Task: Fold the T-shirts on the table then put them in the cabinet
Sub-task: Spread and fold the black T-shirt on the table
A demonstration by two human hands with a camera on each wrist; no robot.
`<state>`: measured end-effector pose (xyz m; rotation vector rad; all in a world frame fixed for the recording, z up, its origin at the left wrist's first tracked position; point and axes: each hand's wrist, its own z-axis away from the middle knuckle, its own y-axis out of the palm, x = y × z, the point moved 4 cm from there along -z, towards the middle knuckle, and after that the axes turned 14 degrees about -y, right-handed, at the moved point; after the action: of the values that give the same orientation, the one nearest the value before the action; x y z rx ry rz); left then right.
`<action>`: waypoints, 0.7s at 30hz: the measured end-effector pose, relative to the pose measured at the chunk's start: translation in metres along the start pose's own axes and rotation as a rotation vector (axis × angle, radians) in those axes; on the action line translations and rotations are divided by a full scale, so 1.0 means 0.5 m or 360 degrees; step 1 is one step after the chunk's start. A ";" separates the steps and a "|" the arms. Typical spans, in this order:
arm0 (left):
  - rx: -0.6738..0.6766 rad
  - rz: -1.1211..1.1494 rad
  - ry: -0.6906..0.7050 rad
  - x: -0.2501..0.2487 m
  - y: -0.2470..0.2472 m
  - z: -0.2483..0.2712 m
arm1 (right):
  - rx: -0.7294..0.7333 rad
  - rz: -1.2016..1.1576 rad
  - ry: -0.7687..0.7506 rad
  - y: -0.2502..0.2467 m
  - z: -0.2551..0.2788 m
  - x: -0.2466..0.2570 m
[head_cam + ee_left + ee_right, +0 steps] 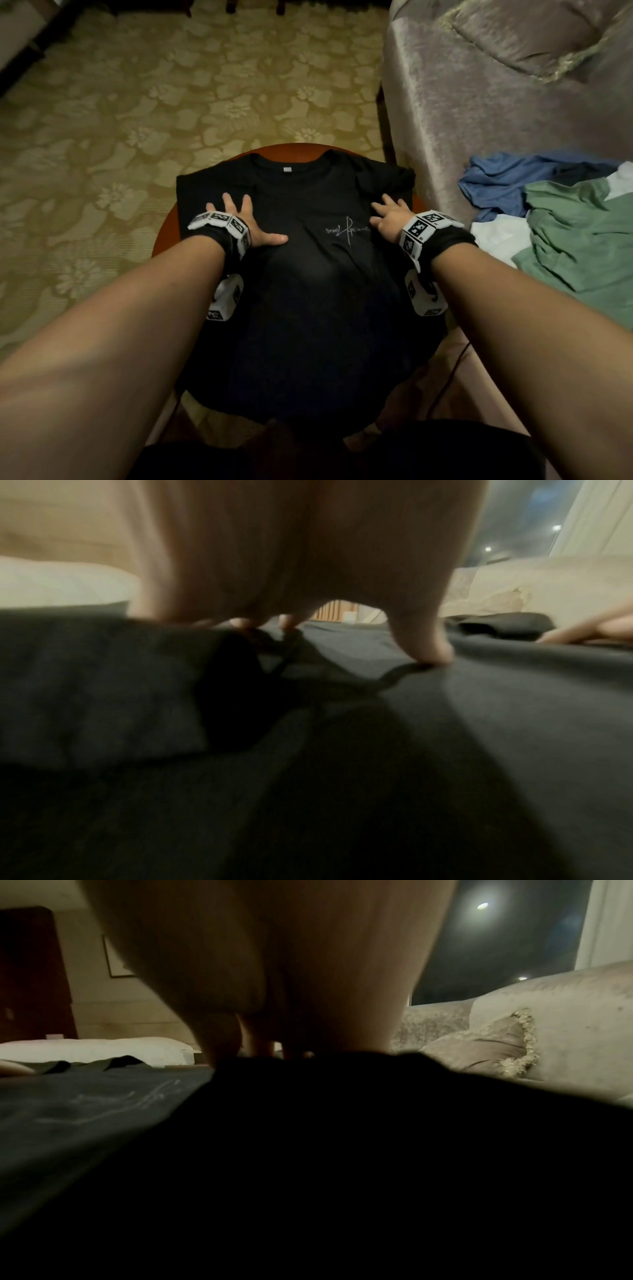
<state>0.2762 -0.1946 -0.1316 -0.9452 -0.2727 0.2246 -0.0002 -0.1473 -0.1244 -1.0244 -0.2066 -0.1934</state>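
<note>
My left hand (239,219) lies flat on the black shirt (308,291), fingers spread, thumb pointing in toward the chest. My right hand (390,216) rests flat too, fingers loosely spread near the right sleeve. The shirt lies face up across the round table (164,233), collar at the far edge, hem hanging over the near edge toward me, so its long axis runs straight away from me, between my hands. Each sleeve lies just outside its own hand, so I judge either side can fold inward next. More shirts (565,233) wait in a heap to the right.
</note>
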 end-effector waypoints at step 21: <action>-0.0137 0.0175 0.0085 0.080 0.007 0.028 | -0.0232 0.0015 0.0186 0.008 0.035 0.006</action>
<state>0.3091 -0.1698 -0.1217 -1.0511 -0.1824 0.2895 0.0023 -0.1303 -0.1179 -1.1550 -0.0823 -0.2623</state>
